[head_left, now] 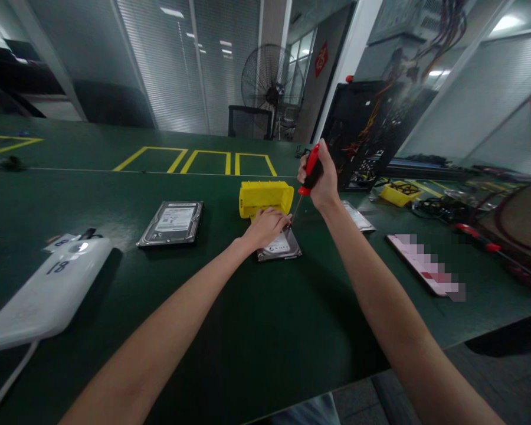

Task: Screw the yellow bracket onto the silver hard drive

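Observation:
My right hand (321, 177) is wrapped around the red and black handle of a screwdriver (310, 172). The shaft slants down and left, and its tip is by the far right edge of a hard drive (279, 248). Over that drive lies my left hand (268, 227), fingers together and gripping its upper part, fingertips close to the screwdriver tip. What is under those fingers is hidden. Just behind stands a yellow plastic bin (266, 198). A second hard drive (172, 223) rests label up to the left, and a third drive (357, 216) is partly hidden behind my right forearm.
At left sits a white device (48, 289) with a cable. A pink-white flat object (420, 265) lies at right, partly pixelated. Beyond are an open computer case (358, 130), a yellow tray (399, 193) with dark parts, and cables (442, 208). Yellow tape outlines mark the green table (221, 354).

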A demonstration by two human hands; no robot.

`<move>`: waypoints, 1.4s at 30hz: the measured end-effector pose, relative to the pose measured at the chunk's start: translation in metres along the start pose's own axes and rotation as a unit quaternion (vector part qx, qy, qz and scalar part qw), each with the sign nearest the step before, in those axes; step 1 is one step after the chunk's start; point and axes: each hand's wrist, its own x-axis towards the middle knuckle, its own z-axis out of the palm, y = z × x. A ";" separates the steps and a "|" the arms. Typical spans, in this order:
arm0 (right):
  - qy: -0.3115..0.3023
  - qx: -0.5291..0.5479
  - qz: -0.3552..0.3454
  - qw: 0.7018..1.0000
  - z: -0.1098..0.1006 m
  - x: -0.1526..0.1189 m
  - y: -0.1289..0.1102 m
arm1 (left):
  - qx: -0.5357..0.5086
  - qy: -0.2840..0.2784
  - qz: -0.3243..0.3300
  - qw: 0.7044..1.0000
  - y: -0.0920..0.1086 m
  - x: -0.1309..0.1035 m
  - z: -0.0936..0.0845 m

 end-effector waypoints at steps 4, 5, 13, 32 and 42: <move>-0.044 0.012 0.013 0.999 -0.001 0.002 -0.005 | 0.009 0.001 0.002 1.000 0.000 0.000 0.000; -0.055 0.005 0.020 0.998 -0.002 0.002 -0.006 | 0.009 0.000 0.004 1.000 0.000 0.000 0.000; -0.045 0.038 0.034 0.998 -0.001 0.001 -0.005 | -0.008 -0.004 0.001 1.000 -0.001 0.000 -0.001; -0.112 0.019 0.105 0.988 -0.012 0.009 -0.010 | 0.048 -0.065 0.035 0.996 -0.014 0.002 0.007; -0.139 0.072 0.072 0.985 -0.002 0.010 -0.003 | 0.043 -0.085 0.026 0.995 -0.013 0.002 0.005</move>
